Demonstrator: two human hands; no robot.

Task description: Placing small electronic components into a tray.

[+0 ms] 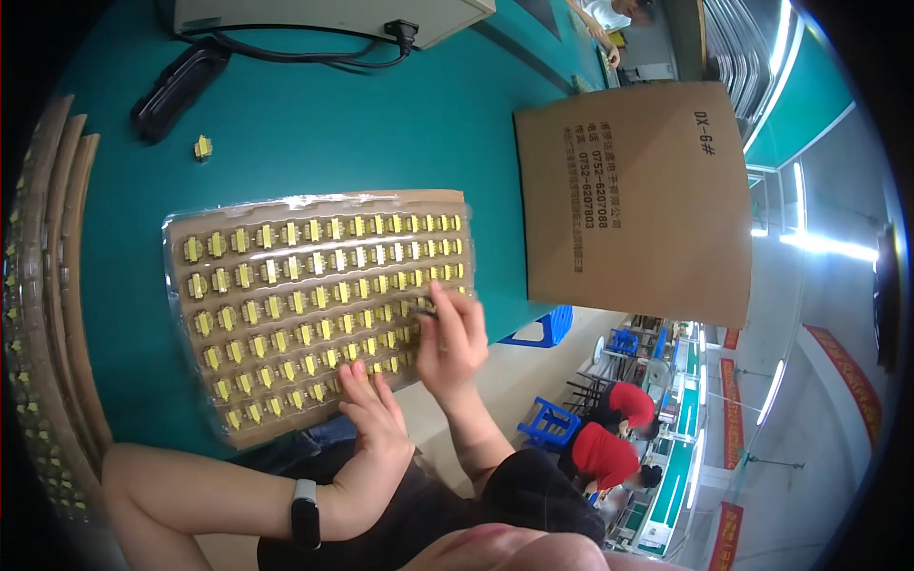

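A clear plastic tray (314, 238) on brown cardboard lies on the green table, filled with rows of small yellow-and-metal electronic components (297, 302), which look like little transformers. My left hand (379, 417) rests at the tray's near edge, fingers stretched over the nearest rows, holding nothing visible. Over the right end of the tray, my right hand (453, 344) is closed in a pinch. A short dark thing (425, 312) sticks out from its fingertips above the components; its kind cannot be made out.
A single component (203, 147) lies beyond the tray, near a black plastic holder (181, 88). Behind them stands a pale device (324, 17) with a black cable. A large cardboard box (638, 205) is at the right. Stacked trays and cardboard (71, 285) line the left.
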